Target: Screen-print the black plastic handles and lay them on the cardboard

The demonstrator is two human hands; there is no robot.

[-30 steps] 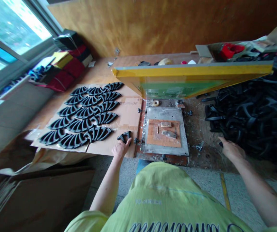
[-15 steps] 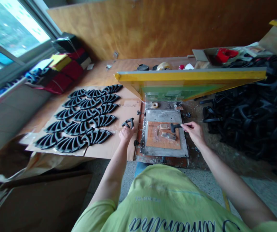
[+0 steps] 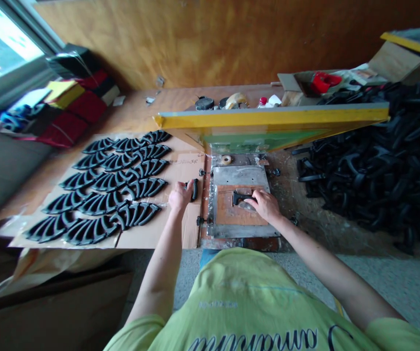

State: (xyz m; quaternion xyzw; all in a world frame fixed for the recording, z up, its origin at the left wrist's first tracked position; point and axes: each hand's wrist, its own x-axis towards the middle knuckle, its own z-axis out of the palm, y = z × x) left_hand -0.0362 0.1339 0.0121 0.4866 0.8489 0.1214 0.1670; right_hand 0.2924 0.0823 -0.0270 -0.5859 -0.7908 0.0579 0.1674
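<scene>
My left hand (image 3: 179, 196) is closed on a curved black plastic handle (image 3: 194, 190) above the cardboard sheet (image 3: 180, 226), just left of the metal plate. The rest of that piece is hidden by my fingers. My right hand (image 3: 267, 206) grips a second black plastic part (image 3: 238, 197), with a crosspiece at its left end, over the wooden block on the jig board (image 3: 224, 217). That board lies on the grey metal plate (image 3: 244, 231). Rows of matching black handles (image 3: 96, 200) lie nested on the cardboard to the left.
A yellow-edged screen frame (image 3: 275, 115) stands tilted up behind the plate. To the right is a large heap of black parts (image 3: 363, 170). Red and black boxes (image 3: 78, 114) sit by the window, and a tape roll (image 3: 226, 159) lies behind the plate.
My right hand has brought its part left and down onto the block area. The left hand has turned its handle and shifted slightly left. The whole view has also shifted.
</scene>
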